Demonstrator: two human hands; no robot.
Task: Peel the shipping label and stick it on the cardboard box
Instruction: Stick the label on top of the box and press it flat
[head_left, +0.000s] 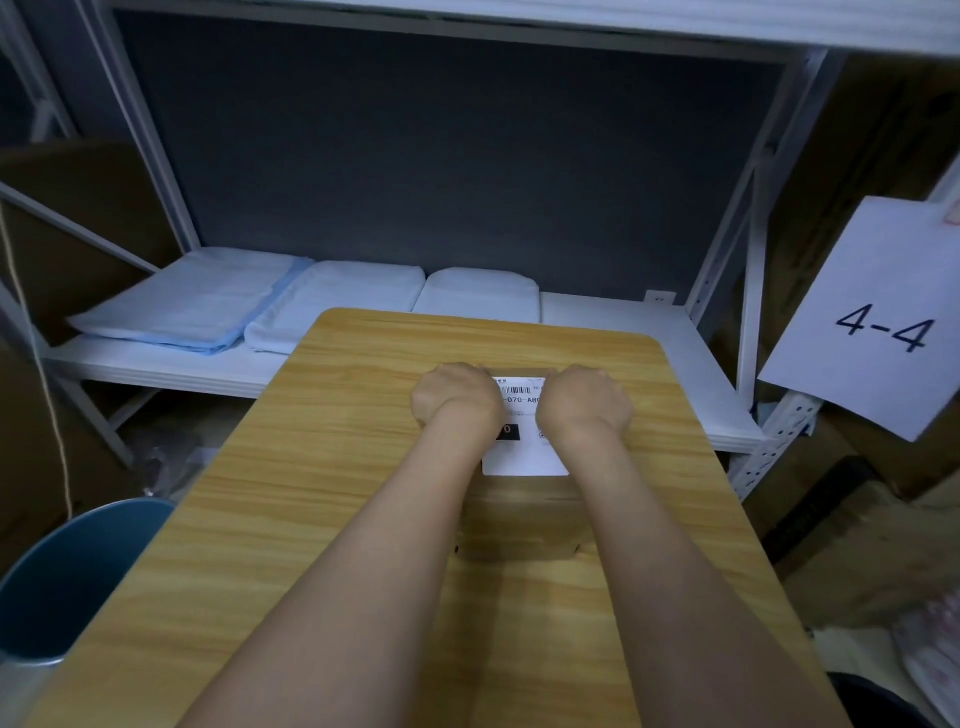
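Note:
A brown cardboard box (519, 525) stands on the wooden table (322, 493), between my forearms. A white shipping label (525, 460) with a barcode and black print lies flat on the box's top. My left hand (457, 397) sits over the label's far left corner and my right hand (584, 397) over its far right corner. Both hands are knuckles up with the fingers curled down onto the label's far end. The fingertips and the label's far corners are hidden under the hands.
A white metal shelf (623, 332) behind the table holds folded white and light blue cloths (208, 306). A blue bin (67, 577) stands at the table's left. A paper sign reading 4-4 (878, 322) hangs at the right, with cardboard boxes (857, 545) below it.

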